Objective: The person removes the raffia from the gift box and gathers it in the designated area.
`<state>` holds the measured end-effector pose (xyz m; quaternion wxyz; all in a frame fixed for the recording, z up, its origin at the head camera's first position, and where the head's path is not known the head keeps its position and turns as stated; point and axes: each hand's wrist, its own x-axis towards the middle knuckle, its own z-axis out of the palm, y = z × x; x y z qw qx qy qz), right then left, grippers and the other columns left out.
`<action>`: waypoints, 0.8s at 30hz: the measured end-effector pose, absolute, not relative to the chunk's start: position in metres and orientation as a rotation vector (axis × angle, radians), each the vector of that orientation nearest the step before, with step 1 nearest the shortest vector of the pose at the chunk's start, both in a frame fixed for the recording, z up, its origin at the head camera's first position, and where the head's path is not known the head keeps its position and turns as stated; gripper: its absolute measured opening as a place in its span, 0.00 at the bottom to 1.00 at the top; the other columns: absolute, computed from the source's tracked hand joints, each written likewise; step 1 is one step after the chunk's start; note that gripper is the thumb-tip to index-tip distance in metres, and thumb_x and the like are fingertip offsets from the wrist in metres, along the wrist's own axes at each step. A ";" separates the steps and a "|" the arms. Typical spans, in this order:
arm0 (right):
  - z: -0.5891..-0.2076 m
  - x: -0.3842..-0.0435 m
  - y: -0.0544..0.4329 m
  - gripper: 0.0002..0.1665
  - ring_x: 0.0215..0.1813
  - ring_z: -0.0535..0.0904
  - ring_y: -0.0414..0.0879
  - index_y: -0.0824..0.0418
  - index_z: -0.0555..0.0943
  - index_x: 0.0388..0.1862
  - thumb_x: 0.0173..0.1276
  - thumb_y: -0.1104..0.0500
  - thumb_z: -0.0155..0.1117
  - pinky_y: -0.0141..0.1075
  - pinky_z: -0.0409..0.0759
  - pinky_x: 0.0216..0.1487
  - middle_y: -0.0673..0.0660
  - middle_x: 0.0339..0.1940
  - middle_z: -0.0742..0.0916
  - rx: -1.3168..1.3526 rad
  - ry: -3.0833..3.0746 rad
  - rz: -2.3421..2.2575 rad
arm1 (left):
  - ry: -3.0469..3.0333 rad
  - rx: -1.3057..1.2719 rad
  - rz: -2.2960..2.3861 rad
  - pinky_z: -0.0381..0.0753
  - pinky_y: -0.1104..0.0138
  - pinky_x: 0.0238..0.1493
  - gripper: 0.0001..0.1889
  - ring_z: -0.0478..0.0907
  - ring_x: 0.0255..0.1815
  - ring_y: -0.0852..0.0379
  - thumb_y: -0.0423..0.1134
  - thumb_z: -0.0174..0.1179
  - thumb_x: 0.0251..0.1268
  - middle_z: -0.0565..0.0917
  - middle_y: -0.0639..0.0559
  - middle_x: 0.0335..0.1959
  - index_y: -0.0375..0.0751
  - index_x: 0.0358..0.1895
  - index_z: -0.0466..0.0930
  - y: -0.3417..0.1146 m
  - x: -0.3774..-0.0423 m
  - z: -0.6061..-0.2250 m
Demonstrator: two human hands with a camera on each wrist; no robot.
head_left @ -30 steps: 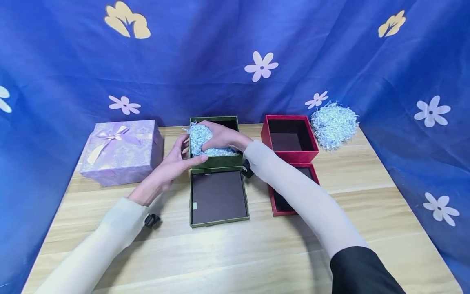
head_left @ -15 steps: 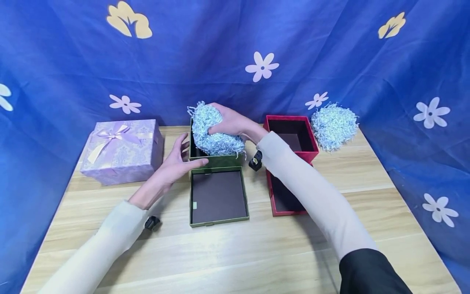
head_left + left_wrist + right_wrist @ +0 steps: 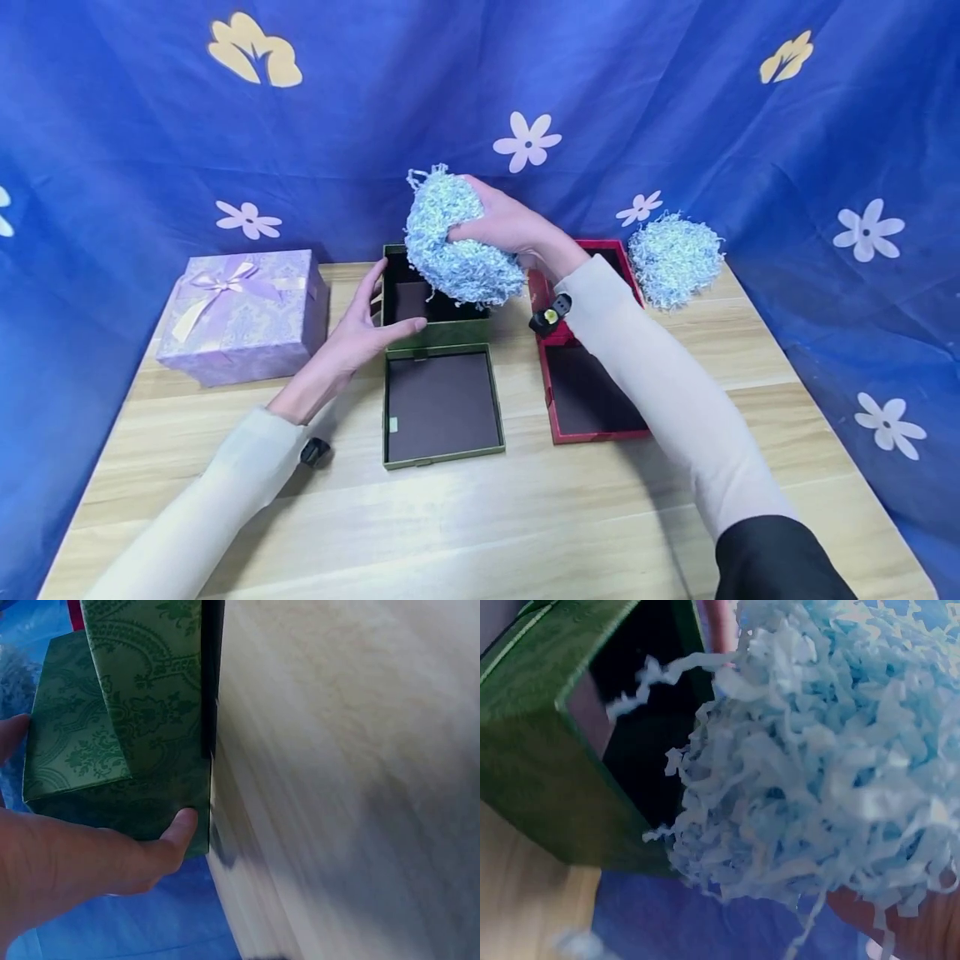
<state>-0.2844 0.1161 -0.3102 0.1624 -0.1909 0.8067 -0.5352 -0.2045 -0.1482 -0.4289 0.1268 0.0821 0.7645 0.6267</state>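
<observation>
My right hand point(image 3: 502, 221) grips a big clump of light blue shredded paper point(image 3: 457, 242) above the green box point(image 3: 450, 335). In the right wrist view the shredded paper point(image 3: 825, 765) fills most of the frame, with loose strands hanging beside the open green box point(image 3: 547, 772). My left hand point(image 3: 360, 333) spans the green box's left side with thumb and fingers extended. In the left wrist view its thumb point(image 3: 176, 832) rests on the patterned green wall. The shredded paper hides part of the box's interior. The green lid point(image 3: 444, 408) lies inside-up in front of the box.
To the right stands an open red box point(image 3: 615, 254), partly hidden by my right arm, with its red lid point(image 3: 592, 396) in front. Another blue shredded paper heap point(image 3: 675, 260) sits beyond it. A lilac gift box point(image 3: 243, 317) with a ribbon bow stands at the left.
My right hand has lifted the shredded paper up out of the green box and slightly right, uncovering the dark interior. The left hand has stayed at the box's left side.
</observation>
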 end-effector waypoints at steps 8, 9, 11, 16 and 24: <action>-0.294 -0.278 0.149 0.56 0.70 0.71 0.50 0.48 0.50 0.93 0.74 0.64 0.69 0.43 0.74 0.69 0.55 0.82 0.69 -0.314 2.251 -1.605 | 2.253 0.228 1.796 0.47 0.34 0.82 0.63 0.35 0.89 0.42 0.47 0.77 0.70 0.34 0.49 0.91 0.71 0.91 0.32 -0.146 -0.208 -0.430; -0.293 -0.277 0.153 0.59 0.74 0.68 0.50 0.47 0.47 0.93 0.74 0.64 0.69 0.44 0.71 0.73 0.53 0.85 0.65 -0.285 2.263 -1.596 | 2.257 0.223 1.795 0.47 0.34 0.82 0.64 0.35 0.89 0.42 0.47 0.77 0.69 0.35 0.49 0.91 0.72 0.91 0.32 -0.147 -0.208 -0.431; -0.292 -0.276 0.162 0.61 0.78 0.62 0.47 0.47 0.43 0.94 0.75 0.63 0.69 0.43 0.65 0.77 0.51 0.88 0.59 -0.262 2.289 -1.584 | 2.268 0.222 1.787 0.46 0.34 0.82 0.64 0.35 0.89 0.42 0.47 0.77 0.69 0.35 0.49 0.91 0.72 0.90 0.32 -0.148 -0.208 -0.433; -0.291 -0.274 0.188 0.58 0.74 0.64 0.48 0.48 0.46 0.94 0.75 0.66 0.67 0.40 0.65 0.73 0.51 0.85 0.64 -0.304 2.335 -1.618 | 2.296 0.222 1.751 0.46 0.34 0.82 0.65 0.33 0.89 0.39 0.49 0.78 0.69 0.33 0.49 0.91 0.73 0.90 0.30 -0.147 -0.212 -0.436; -0.285 -0.261 0.231 0.60 0.80 0.59 0.44 0.47 0.44 0.94 0.74 0.66 0.67 0.46 0.60 0.80 0.49 0.89 0.61 -0.227 2.343 -1.679 | 2.315 0.224 1.714 0.41 0.35 0.83 0.67 0.28 0.89 0.39 0.52 0.79 0.68 0.29 0.55 0.91 0.75 0.89 0.27 -0.142 -0.217 -0.438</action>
